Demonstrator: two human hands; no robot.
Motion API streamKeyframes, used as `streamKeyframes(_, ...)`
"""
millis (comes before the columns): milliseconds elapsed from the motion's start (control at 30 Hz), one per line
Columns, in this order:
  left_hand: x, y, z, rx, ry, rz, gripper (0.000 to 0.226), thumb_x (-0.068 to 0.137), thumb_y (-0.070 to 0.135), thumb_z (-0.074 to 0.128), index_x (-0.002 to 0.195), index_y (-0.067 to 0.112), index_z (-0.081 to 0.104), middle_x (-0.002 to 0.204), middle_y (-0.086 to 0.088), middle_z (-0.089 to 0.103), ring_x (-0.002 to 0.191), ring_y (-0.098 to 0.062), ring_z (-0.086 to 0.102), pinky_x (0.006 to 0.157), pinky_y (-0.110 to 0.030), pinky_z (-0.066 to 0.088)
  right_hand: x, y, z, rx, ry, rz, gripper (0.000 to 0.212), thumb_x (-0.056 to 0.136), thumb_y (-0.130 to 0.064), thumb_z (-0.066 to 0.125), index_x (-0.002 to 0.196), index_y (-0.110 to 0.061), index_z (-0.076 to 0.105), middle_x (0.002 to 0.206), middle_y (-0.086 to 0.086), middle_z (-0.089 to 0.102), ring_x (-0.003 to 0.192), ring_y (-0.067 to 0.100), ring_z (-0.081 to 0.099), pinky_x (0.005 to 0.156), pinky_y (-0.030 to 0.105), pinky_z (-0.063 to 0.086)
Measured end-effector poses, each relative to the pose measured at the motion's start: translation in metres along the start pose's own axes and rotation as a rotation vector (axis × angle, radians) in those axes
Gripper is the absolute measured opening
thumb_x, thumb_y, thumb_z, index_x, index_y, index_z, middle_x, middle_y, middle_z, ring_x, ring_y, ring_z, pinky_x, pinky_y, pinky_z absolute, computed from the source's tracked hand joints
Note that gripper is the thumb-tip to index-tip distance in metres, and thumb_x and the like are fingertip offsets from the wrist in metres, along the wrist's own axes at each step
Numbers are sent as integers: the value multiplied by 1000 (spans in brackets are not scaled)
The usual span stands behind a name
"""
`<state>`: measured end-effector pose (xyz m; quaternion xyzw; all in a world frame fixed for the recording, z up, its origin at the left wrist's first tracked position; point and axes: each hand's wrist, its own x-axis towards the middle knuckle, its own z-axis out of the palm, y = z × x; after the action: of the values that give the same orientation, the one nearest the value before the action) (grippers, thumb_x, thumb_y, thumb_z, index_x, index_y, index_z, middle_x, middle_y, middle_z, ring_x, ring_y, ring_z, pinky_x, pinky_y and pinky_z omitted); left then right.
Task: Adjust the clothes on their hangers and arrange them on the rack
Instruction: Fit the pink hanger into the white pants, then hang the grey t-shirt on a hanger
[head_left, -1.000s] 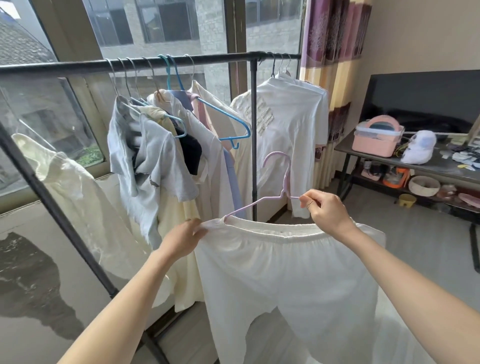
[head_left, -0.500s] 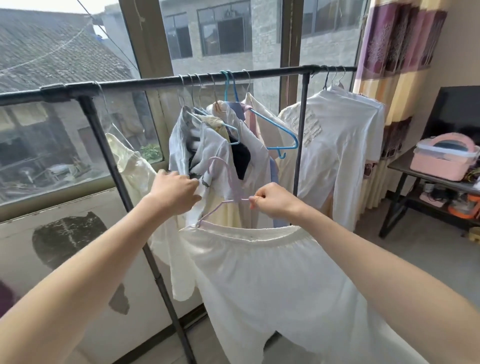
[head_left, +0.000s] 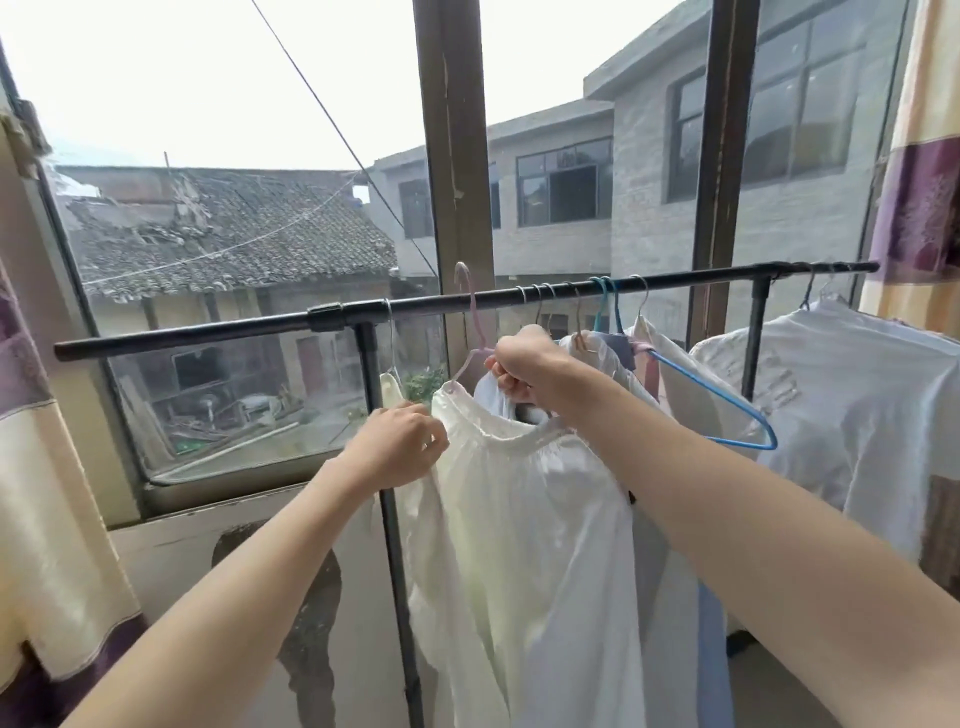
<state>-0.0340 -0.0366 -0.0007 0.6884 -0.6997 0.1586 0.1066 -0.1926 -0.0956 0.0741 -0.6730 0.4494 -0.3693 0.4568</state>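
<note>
White trousers (head_left: 524, 525) hang from a pale pink hanger (head_left: 470, 317) whose hook rises just over the black rack bar (head_left: 218, 328). My right hand (head_left: 524, 371) grips the hanger's shoulder and the waistband beneath it. My left hand (head_left: 400, 447) pinches the waistband's left end, in front of the rack's upright post (head_left: 387, 499). A cream garment (head_left: 390, 387) hangs behind my left hand. To the right, several garments on metal and blue hangers (head_left: 722, 410) crowd the bar, with a white shirt (head_left: 852, 415) at the far end.
A large window (head_left: 249, 249) stands right behind the rack, with its sill below. Patterned curtains hang at the left edge (head_left: 47, 519) and the right edge (head_left: 924, 171). A second upright post (head_left: 753, 332) stands near the white shirt.
Both hands have lifted the trousers on the pink hanger up to the bar; its hook now reaches above the bar. My left hand let go of the hung clothes and took the waistband.
</note>
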Motion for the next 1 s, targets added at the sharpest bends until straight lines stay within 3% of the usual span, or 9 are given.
streamKeyframes(167, 6, -19, 11, -75, 88, 36, 22, 93, 23, 47, 93, 21, 69, 102, 3, 62, 107, -16, 50, 85, -30, 41, 43, -5, 34, 0, 11, -47, 26, 84, 2, 30, 87, -3, 56, 68, 10, 44, 52, 17, 36, 44, 24, 25)
streamKeyframes(333, 13, -31, 25, -72, 191, 61, 24, 94, 23, 46, 95, 17, 70, 107, 5, 64, 112, -15, 49, 91, -31, 41, 74, 16, 63, 16, -40, -49, 21, 88, 0, 35, 81, -3, 54, 69, 13, 46, 50, 16, 37, 43, 25, 25)
streamKeyframes(467, 13, -34, 32, -102, 277, 82, 32, 92, 28, 40, 92, 16, 70, 105, 1, 67, 107, -19, 56, 88, -39, 48, 79, 27, 74, 112, -136, -15, 22, 93, 1, 36, 78, -4, 52, 62, 9, 45, 42, 11, 38, 33, 16, 28)
streamKeyframes(567, 12, -34, 40, -147, 370, 88, 41, 88, 33, 33, 102, 15, 67, 108, -4, 67, 100, -24, 62, 88, -39, 49, 71, 29, 69, 64, -242, -47, 25, 98, -11, 38, 95, 2, 60, 68, 9, 57, 53, 13, 53, 47, 18, 45)
streamKeyframes(633, 13, -30, 41, -171, 451, 88, 37, 89, 30, 37, 105, 13, 65, 111, -6, 65, 98, -26, 63, 89, -38, 46, 70, 30, 57, -4, -218, -112, 31, 98, -15, 37, 100, 3, 62, 78, 10, 63, 65, 16, 59, 55, 19, 48)
streamKeyframes(733, 21, -18, 34, -177, 507, 115, 38, 91, 35, 37, 110, 13, 62, 117, -5, 62, 108, -23, 59, 93, -35, 42, 78, 35, 30, -307, 127, -335, 29, 94, -15, 41, 96, -3, 67, 95, 14, 68, 89, 27, 62, 75, 29, 51)
streamKeyframes(800, 28, -8, 28, -165, 417, 171, 48, 92, 45, 30, 119, 18, 59, 125, -1, 59, 122, -21, 49, 104, -37, 32, 83, 41, 11, -588, 322, -407, 30, 91, -14, 40, 104, -4, 66, 110, 16, 65, 106, 32, 56, 91, 37, 45)
streamKeyframes(900, 36, 3, 26, -157, 184, 203, 68, 86, 59, 12, 111, 24, 64, 120, 4, 62, 127, -12, 42, 116, -37, 12, 84, 52, -8, -889, 330, -334, 32, 92, -12, 38, 116, -2, 57, 123, 20, 53, 118, 35, 46, 100, 41, 36)
streamKeyframes(1000, 36, 9, 30, -71, 159, 216, 69, 86, 59, 11, 73, 19, 66, 78, 6, 65, 92, -8, 55, 117, -33, 8, 78, 60, -13, -1081, 261, -307, 28, 94, -14, 39, 117, -3, 51, 121, 19, 56, 114, 36, 52, 91, 41, 42)
